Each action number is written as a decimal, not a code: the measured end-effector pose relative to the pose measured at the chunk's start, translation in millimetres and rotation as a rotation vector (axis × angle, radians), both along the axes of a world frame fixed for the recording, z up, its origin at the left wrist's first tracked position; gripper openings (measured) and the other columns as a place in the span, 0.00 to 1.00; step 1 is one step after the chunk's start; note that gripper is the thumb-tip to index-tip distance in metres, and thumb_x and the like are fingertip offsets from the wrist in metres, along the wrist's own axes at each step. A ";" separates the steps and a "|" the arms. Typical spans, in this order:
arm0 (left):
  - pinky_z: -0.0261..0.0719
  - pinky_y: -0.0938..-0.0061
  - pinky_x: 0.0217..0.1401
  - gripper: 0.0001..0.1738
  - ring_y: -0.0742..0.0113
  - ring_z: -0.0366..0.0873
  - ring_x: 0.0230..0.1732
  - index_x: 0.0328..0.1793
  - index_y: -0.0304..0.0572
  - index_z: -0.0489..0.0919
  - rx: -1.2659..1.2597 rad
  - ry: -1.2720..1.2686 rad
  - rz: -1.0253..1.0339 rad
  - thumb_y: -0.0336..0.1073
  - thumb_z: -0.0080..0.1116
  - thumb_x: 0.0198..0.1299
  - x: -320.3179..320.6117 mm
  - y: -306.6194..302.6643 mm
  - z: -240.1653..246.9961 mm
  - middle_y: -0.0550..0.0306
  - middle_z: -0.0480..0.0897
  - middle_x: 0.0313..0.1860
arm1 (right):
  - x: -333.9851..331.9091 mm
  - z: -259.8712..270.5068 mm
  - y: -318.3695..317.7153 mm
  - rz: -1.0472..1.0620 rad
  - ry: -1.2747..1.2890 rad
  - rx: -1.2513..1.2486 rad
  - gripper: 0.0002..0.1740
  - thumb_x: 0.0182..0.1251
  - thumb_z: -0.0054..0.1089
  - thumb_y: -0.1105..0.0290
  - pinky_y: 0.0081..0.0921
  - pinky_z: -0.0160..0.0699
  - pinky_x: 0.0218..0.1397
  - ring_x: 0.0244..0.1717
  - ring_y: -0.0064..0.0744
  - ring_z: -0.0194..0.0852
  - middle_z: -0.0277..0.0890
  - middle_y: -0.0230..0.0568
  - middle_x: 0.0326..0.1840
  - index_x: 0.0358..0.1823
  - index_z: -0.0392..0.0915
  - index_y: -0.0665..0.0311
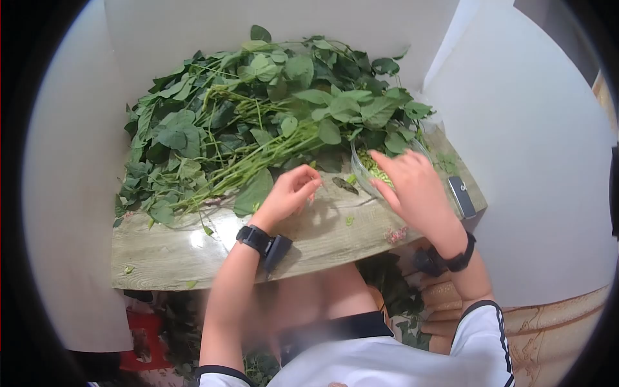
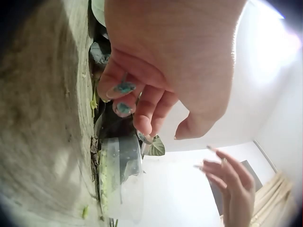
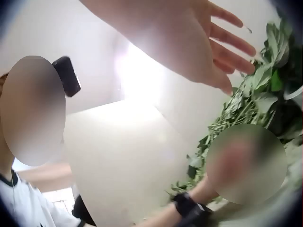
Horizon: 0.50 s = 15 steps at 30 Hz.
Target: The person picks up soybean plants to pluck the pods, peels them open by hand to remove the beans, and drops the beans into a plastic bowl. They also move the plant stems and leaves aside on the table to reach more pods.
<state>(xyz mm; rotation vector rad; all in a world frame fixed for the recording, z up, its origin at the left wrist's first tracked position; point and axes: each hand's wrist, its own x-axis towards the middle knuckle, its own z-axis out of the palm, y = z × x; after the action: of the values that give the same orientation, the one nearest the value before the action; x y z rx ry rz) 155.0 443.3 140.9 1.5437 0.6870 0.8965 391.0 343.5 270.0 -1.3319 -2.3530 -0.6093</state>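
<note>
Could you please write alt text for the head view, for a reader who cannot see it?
From above, a person's right hand is open over a clear bowl of green pods; the left hand, fingers loosely curled, is beside a large pile of leafy stems. All lie on a wooden table, a dark phone at its right edge.

- A pile of leafy stalks (image 1: 258, 122) lies on the table (image 1: 167, 258), just beyond the left hand (image 1: 290, 193).
- A bowl (image 1: 357, 169) sits under the right hand (image 1: 412, 184), with a phone (image 1: 461, 197) just right of it.
</note>
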 end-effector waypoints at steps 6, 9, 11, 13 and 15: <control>0.62 0.83 0.18 0.12 0.83 0.67 0.19 0.48 0.38 0.77 0.017 0.033 -0.019 0.41 0.57 0.71 1.1 -2.3 -3.1 0.66 0.77 0.25 | -68.5 3.6 137.1 0.105 0.242 -0.033 0.12 0.66 0.62 0.67 0.39 0.79 0.52 0.47 0.46 0.80 0.83 0.47 0.40 0.48 0.81 0.63; 0.62 0.84 0.18 0.12 0.84 0.66 0.18 0.48 0.38 0.77 0.086 0.010 -0.032 0.40 0.57 0.72 3.4 -2.6 0.1 0.68 0.76 0.24 | -89.6 -17.8 200.1 -0.001 0.119 -0.148 0.08 0.63 0.64 0.68 0.41 0.79 0.52 0.50 0.48 0.80 0.84 0.47 0.40 0.41 0.85 0.62; 0.63 0.84 0.18 0.12 0.84 0.68 0.19 0.48 0.38 0.77 0.119 0.012 -0.032 0.41 0.57 0.72 2.6 -1.4 0.0 0.67 0.76 0.25 | -97.2 -33.3 221.7 -0.091 0.033 -0.193 0.10 0.61 0.66 0.66 0.44 0.78 0.52 0.52 0.48 0.80 0.85 0.46 0.41 0.41 0.86 0.60; 0.63 0.83 0.17 0.13 0.84 0.69 0.19 0.48 0.38 0.78 0.122 0.011 -0.032 0.42 0.58 0.71 2.3 -1.4 -0.5 0.67 0.77 0.25 | -103.9 -47.8 234.6 -0.183 -0.061 -0.244 0.11 0.59 0.68 0.65 0.46 0.78 0.52 0.53 0.47 0.79 0.85 0.45 0.42 0.42 0.87 0.59; 0.64 0.83 0.17 0.14 0.83 0.69 0.19 0.47 0.38 0.78 0.114 0.031 -0.033 0.43 0.58 0.71 1.5 -2.9 3.8 0.66 0.77 0.25 | -110.7 -56.9 240.1 -0.308 -0.202 -0.213 0.10 0.56 0.67 0.68 0.47 0.76 0.52 0.52 0.46 0.80 0.86 0.43 0.42 0.40 0.87 0.58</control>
<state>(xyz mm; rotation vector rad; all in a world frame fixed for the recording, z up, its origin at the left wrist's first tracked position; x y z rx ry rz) 156.5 440.3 144.7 1.6690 0.6405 0.9018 280.3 583.6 213.0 -1.8289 -2.4455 -0.6183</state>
